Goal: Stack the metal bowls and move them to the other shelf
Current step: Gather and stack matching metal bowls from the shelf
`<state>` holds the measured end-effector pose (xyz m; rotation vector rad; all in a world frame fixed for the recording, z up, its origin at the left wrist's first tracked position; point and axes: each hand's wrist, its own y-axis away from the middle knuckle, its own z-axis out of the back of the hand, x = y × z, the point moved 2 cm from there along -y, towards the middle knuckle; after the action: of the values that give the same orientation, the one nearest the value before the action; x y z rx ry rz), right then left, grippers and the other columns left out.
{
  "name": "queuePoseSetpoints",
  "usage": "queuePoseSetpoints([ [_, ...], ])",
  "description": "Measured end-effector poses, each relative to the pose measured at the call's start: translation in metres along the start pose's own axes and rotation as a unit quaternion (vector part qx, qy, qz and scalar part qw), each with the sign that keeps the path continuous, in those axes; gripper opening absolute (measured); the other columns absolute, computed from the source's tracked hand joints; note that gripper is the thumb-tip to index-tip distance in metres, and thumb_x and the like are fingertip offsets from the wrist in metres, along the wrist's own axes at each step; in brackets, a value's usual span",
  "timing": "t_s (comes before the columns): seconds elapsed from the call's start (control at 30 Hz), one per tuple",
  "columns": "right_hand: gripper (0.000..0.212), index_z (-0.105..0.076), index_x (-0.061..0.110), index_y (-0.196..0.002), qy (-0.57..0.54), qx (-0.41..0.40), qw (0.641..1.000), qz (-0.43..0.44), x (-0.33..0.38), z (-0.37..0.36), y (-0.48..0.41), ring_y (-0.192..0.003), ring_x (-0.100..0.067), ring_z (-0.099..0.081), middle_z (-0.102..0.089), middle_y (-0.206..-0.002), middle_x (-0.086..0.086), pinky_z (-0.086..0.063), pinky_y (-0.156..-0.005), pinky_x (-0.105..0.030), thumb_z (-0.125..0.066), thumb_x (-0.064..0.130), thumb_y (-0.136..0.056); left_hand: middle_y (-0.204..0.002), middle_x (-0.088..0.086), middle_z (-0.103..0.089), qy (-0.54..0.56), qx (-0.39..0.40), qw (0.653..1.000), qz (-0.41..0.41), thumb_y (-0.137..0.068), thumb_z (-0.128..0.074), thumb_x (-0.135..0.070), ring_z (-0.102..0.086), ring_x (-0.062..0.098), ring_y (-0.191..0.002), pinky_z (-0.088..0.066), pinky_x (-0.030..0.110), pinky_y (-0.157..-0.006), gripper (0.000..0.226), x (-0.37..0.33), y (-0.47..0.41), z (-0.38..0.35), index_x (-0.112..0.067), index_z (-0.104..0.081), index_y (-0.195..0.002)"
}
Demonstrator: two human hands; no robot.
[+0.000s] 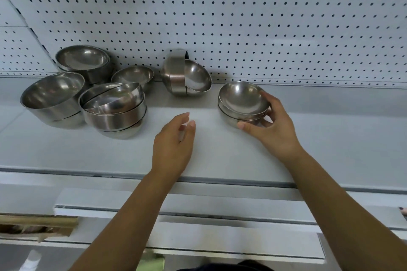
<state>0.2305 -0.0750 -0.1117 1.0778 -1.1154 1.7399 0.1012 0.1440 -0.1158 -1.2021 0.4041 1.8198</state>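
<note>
Steel bowls (243, 103) in a small nested stack sat right of centre on the grey shelf (334, 138). The right hand (274, 127) was curled round their near side, thumb low on the wall and fingers at the far rim. The left hand (174, 145) hovered just beside them, fingers relaxed, holding nothing. Bare shelf lay between this stack and the tipped pair (187, 75) leaning at the pegboard (264, 17) — further stacks (112, 108) crowded the left end, while the right end stood open.
</note>
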Motion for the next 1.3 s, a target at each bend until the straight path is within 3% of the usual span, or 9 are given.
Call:
queuePoseSetpoints([
  [0.13, 0.095, -0.047, 0.038, -0.146, 0.006, -0.003, 1.0, 0.008, -0.001, -0.001, -0.002, -0.117, 0.006, -0.057, -0.051, -0.131, 0.032, -0.05, -0.103, -0.02, -0.097, 0.029, -0.066, -0.123, -0.006, -0.065, -0.058, 0.036, 0.997, -0.022, -0.102, -0.055, -0.043, -0.062, 0.011, -0.104, -0.052, 0.037, -0.095, 0.048, -0.012, -0.03, -0.012, -0.028, -0.048, -0.147],
  [0.27, 0.096, -0.046, 0.041, -0.145, 0.008, -0.025, 1.0, 0.012, -0.004, 0.001, -0.002, -0.123, 0.0, -0.057, -0.051, -0.134, 0.028, -0.052, -0.101, -0.019, -0.098, 0.026, -0.066, -0.094, -0.002, -0.065, -0.158, 0.042, 0.986, -0.043, -0.102, -0.054, -0.038, -0.064, 0.023, -0.091, -0.049, 0.033, -0.075, 0.051, -0.02, -0.071, -0.029, -0.027, -0.042, -0.15],
  [0.37, 0.098, -0.047, 0.038, -0.146, 0.008, -0.034, 0.999, 0.004, -0.007, 0.001, -0.002, -0.125, -0.003, -0.057, -0.052, -0.136, 0.024, -0.052, -0.1, -0.019, -0.099, 0.028, -0.064, -0.096, 0.005, -0.072, -0.182, 0.019, 0.982, -0.038, -0.102, -0.052, -0.039, -0.066, 0.032, -0.095, -0.055, 0.041, -0.08, 0.049, -0.016, -0.095, -0.039, -0.03, -0.043, -0.15],
  [0.47, 0.099, -0.046, 0.039, -0.147, 0.008, -0.036, 0.999, -0.01, -0.008, 0.001, -0.003, -0.125, -0.004, -0.058, -0.051, -0.135, 0.025, -0.053, -0.1, -0.02, -0.099, 0.031, -0.063, -0.093, 0.005, -0.07, -0.17, 0.004, 0.985, -0.019, -0.101, -0.054, -0.041, -0.066, 0.031, -0.091, -0.055, 0.039, -0.078, 0.038, -0.014, -0.11, -0.045, -0.028, -0.056, -0.138],
  [0.6, 0.1, -0.044, 0.042, -0.147, 0.003, -0.034, 0.999, -0.019, -0.008, 0.003, -0.002, -0.119, 0.002, -0.06, -0.054, -0.132, 0.026, -0.054, -0.101, -0.024, -0.099, 0.03, -0.064, -0.08, 0.007, -0.07, -0.159, -0.061, 0.984, -0.048, -0.097, -0.062, -0.036, -0.063, 0.029, -0.075, -0.044, 0.031, -0.06, 0.019, -0.009, -0.11, -0.047, -0.018, -0.068, -0.097],
  [0.73, 0.1, -0.042, 0.047, -0.144, 0.0, -0.03, 0.999, -0.014, -0.008, 0.003, -0.004, -0.119, 0.002, -0.059, -0.055, -0.133, 0.026, -0.055, -0.101, -0.029, -0.099, 0.029, -0.064, -0.066, 0.003, -0.065, -0.062, -0.065, 0.995, -0.045, -0.094, -0.068, -0.033, -0.063, 0.023, -0.065, -0.05, 0.034, -0.062, 0.017, -0.002, -0.112, -0.046, -0.021, -0.071, -0.083],
  [1.0, 0.108, -0.036, 0.044, -0.148, -0.023, -0.017, 0.999, -0.036, -0.009, 0.003, -0.007, -0.115, 0.012, -0.059, -0.054, -0.134, 0.023, -0.056, -0.102, -0.031, -0.1, 0.025, -0.063, -0.077, 0.007, -0.073, 0.239, -0.024, 0.971, 0.022, -0.092, -0.073, -0.009, -0.066, 0.015, -0.063, -0.06, 0.032, -0.071, 0.005, -0.013, -0.098, -0.039, -0.014, -0.073, -0.091],
  [1.2, 0.121, -0.029, 0.044, -0.154, -0.039, -0.003, 0.998, -0.053, -0.012, 0.003, -0.008, -0.116, 0.012, -0.059, -0.051, -0.13, 0.034, -0.054, -0.106, -0.033, -0.101, 0.021, -0.06, -0.077, -0.014, -0.072, 0.243, -0.011, 0.968, -0.055, -0.092, -0.071, -0.005, -0.064, 0.003, -0.073, -0.051, 0.018, -0.073, 0.018, -0.025, -0.089, -0.026, -0.022, -0.07, -0.089],
  [1.3, 0.127, -0.025, 0.045, -0.156, -0.037, 0.003, 0.998, -0.059, -0.016, 0.003, -0.009, -0.124, -0.003, -0.061, -0.052, -0.131, 0.034, -0.051, -0.109, -0.036, -0.102, 0.027, -0.057, -0.083, -0.001, -0.07, 0.237, 0.008, 0.963, -0.127, -0.093, -0.069, -0.002, -0.063, 0.007, -0.079, -0.051, 0.018, -0.077, 0.012, -0.049, -0.084, -0.017, -0.013, -0.068, -0.095],
])
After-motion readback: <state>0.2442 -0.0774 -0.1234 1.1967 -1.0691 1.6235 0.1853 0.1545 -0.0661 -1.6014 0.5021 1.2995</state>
